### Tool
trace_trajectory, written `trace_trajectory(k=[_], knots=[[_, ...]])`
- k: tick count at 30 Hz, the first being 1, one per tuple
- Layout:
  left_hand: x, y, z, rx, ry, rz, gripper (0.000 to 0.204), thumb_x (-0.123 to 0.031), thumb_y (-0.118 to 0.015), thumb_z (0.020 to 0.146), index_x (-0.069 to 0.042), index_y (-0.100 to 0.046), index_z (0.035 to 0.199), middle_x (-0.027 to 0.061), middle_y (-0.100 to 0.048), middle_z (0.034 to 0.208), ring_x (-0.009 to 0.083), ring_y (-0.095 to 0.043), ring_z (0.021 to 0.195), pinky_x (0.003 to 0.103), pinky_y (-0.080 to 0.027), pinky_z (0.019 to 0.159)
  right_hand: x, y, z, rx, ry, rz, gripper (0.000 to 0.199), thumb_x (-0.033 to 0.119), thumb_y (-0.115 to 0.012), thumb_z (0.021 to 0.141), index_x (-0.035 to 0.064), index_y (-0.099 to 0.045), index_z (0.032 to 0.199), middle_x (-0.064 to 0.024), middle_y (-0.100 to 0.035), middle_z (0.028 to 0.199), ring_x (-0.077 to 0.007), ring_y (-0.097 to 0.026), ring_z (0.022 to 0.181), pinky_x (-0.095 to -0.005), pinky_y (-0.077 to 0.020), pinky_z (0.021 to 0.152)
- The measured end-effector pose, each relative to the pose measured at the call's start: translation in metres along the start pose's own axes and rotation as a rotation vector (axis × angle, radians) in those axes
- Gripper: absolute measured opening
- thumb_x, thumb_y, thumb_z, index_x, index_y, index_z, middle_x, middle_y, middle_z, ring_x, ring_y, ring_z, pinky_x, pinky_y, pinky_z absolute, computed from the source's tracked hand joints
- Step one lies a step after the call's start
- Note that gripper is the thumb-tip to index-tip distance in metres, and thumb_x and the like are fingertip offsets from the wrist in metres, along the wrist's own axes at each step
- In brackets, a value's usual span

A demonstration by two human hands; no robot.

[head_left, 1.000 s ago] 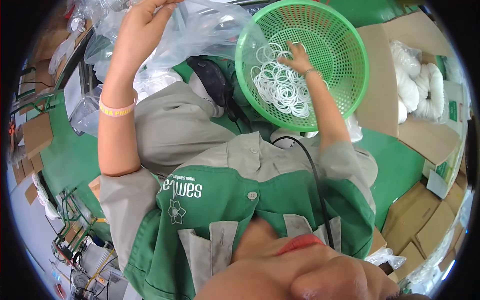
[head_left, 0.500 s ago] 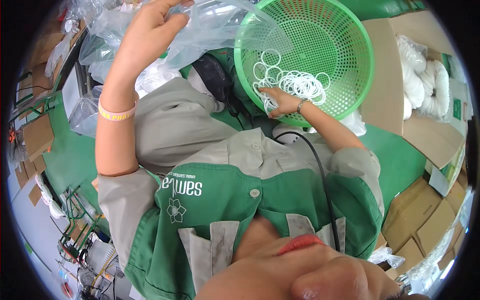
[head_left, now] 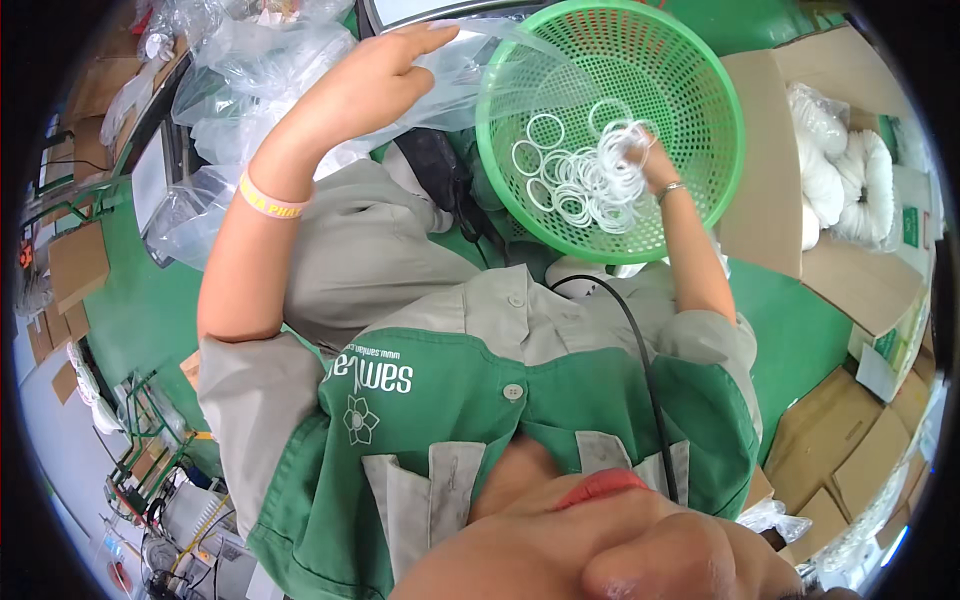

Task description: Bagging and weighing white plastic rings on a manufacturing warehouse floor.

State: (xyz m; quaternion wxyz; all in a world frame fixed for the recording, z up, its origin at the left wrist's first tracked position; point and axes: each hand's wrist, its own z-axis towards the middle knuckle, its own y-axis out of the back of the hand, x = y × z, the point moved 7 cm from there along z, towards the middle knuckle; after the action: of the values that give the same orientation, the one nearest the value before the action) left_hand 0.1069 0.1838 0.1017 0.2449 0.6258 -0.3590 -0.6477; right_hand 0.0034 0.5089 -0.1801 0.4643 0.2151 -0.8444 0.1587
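Note:
A green perforated basket [head_left: 712,75] holds a pile of thin white rings [head_left: 572,185]. My right hand [head_left: 655,165] is inside it, closed on a bunch of the rings, which partly hide and blur its fingers. To the left, my left hand [head_left: 385,80] is raised and grips a clear plastic bag [head_left: 470,75]. The thumb and index finger show against the film; the other fingers are partly hidden. One edge of the bag reaches over the basket's left rim, above the rings.
An open cardboard box [head_left: 762,150] stands right of the basket, with white coiled bundles [head_left: 862,185] in clear wrap. More clear plastic bags [head_left: 235,110] are heaped at the far left. A black cable [head_left: 640,350] runs down my shirt. Flattened cardboard [head_left: 825,430] lies at the lower right.
My right hand has moved from the basket's near left side toward its right middle, bringing up a bunch of rings. My left hand has shifted right, carrying the bag's edge farther over the basket.

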Motion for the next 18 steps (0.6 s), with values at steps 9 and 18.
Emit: trace_trajectory(k=[9, 18], knots=[[-0.048, -0.060, 0.008, 0.130, -0.114, -0.088, 0.074, -0.005, -0.051, 0.072, 0.002, -0.019, 0.139, 0.0233, -0.027, 0.141, 0.0301, -0.034, 0.118, 0.033, -0.031, 0.098, 0.150, -0.135, -0.047, 0.464, 0.180, 0.303, 0.030, 0.006, -0.059, 0.069, -0.0001, -0.056, 0.099, -0.0125, -0.064, 0.093, -0.0205, -0.064, 0.077, -0.0331, -0.0553, 0.069], [-0.094, -0.092, -0.011, 0.324, -0.292, -0.236, 0.086, 0.001, -0.047, 0.069, -0.012, -0.008, 0.144, 0.0214, -0.033, 0.139, 0.0223, -0.058, 0.062, 0.033, -0.049, 0.064, 0.158, -0.147, 0.023, 0.644, 0.203, 0.912, 0.030, 0.016, -0.058, 0.079, -0.0003, -0.055, 0.104, -0.0128, -0.062, 0.096, -0.0265, -0.060, 0.088, -0.0371, -0.0504, 0.075]])
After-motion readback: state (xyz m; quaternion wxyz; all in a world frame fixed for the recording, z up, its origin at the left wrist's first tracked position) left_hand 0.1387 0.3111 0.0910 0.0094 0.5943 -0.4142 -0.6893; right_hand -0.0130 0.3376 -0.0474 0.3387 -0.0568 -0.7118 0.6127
